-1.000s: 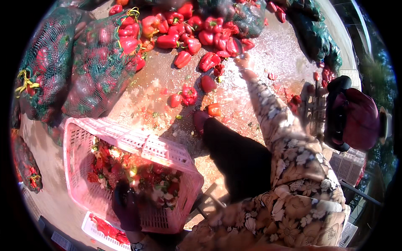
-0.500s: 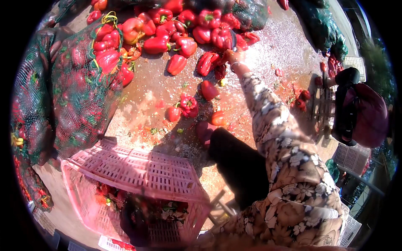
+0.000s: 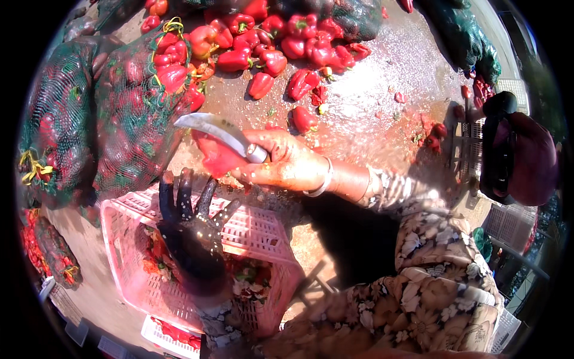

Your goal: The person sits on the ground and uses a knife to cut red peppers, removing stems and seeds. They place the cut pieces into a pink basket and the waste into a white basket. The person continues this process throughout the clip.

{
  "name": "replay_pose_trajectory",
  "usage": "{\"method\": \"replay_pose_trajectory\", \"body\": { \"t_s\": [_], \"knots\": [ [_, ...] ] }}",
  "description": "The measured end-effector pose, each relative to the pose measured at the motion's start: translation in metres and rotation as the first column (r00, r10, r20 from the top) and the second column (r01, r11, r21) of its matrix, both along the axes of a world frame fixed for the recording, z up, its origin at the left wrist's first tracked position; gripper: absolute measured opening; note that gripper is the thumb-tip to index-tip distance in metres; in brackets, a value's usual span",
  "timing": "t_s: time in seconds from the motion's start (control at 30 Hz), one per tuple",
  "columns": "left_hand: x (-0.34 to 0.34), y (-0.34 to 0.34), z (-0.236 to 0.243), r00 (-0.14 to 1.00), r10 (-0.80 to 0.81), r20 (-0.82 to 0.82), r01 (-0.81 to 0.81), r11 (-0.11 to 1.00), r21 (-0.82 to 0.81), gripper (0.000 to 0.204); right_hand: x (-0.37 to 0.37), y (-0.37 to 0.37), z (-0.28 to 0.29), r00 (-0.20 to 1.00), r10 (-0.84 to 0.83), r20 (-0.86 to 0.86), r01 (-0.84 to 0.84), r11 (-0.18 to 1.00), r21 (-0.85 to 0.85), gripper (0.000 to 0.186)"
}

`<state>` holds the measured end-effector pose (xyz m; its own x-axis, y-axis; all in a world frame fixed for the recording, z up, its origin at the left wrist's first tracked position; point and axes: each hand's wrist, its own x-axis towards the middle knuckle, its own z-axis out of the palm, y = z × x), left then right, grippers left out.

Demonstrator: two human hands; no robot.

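Observation:
My right hand (image 3: pixel 287 160), bare with a white bangle at the wrist, is closed round the short pale handle of a curved knife (image 3: pixel 222 130). Its blade points left. A red bell pepper (image 3: pixel 216 158) is in the same hand, under the blade and against the fingers. My left hand (image 3: pixel 192 230), in a dark glove dotted with seeds, is held with fingers spread just below the pepper, apart from it. Beneath that hand tilts a pink plastic crate (image 3: pixel 260 236) with red pepper pieces and pale cores (image 3: pixel 251 281) inside.
A heap of red bell peppers (image 3: pixel 299 45) lies on the wet ground ahead. Green mesh sacks of peppers (image 3: pixel 128 131) stand at the left, another sack (image 3: pixel 457 39) at the far right. A person in a dark red top (image 3: pixel 529 158) is at the right, beside white crates (image 3: pixel 505 224).
My right hand has drawn back from the pepper heap with the knife, bringing a red bell pepper. My gloved left hand has risen out of the crate with its fingers spread.

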<state>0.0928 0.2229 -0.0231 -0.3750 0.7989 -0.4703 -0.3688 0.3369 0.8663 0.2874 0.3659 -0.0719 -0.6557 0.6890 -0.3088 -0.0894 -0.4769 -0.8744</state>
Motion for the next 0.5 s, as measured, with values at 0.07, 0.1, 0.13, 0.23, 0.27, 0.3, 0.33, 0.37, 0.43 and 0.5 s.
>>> {"method": "replay_pose_trajectory", "body": {
  "t_s": [0.07,0.1,0.13,0.23,0.27,0.3,0.33,0.37,0.43,0.5],
  "knots": [
    [-0.003,-0.001,-0.008,0.997,0.044,0.06,-0.041,0.998,-0.036,0.04,-0.02,-0.01,0.0,0.99,0.135,-0.045,-0.099,0.879,0.466,0.024],
    [-0.007,-0.002,-0.018,0.994,0.056,0.095,-0.051,0.997,-0.051,0.042,-0.021,-0.01,-0.003,0.994,0.094,-0.05,-0.044,0.792,0.61,0.025],
    [-0.011,-0.003,-0.028,0.989,0.067,0.128,-0.059,0.996,-0.062,0.043,-0.02,-0.01,-0.005,0.997,0.042,-0.059,0.015,0.676,0.737,0.025],
    [-0.024,-0.011,-0.029,0.969,0.171,0.178,-0.149,0.98,-0.129,0.047,0.004,0.02,-0.019,0.983,-0.132,0.126,0.055,0.873,0.485,0.038],
    [-0.029,-0.013,-0.039,0.961,0.185,0.208,-0.159,0.978,-0.135,0.049,0.024,0.04,-0.047,0.901,-0.241,0.36,0.122,0.938,0.323,0.04],
    [-0.033,-0.013,-0.033,0.958,0.196,0.21,-0.168,0.976,-0.142,0.05,0.048,0.063,-0.104,0.735,-0.502,0.456,0.224,0.814,0.536,0.043],
    [-0.041,-0.019,-0.034,0.961,0.188,0.2,-0.161,0.976,-0.147,0.052,0.078,0.086,-0.143,0.61,-0.623,0.489,0.211,0.723,0.658,0.043],
    [-0.051,-0.026,-0.038,0.972,0.155,0.179,-0.129,0.981,-0.145,0.054,0.111,0.108,-0.183,0.352,-0.707,0.613,0.006,0.657,0.754,0.042],
    [-0.071,-0.044,-0.04,0.991,0.068,0.117,-0.051,0.989,-0.139,0.058,0.165,0.124,-0.247,0.152,-0.776,0.612,-0.037,0.615,0.788,0.047],
    [-0.053,-0.033,-0.023,0.917,0.319,0.239,-0.268,0.937,-0.222,0.061,0.174,0.123,-0.272,0.203,-0.658,0.725,0.011,0.742,0.67,0.049]
  ]
}}
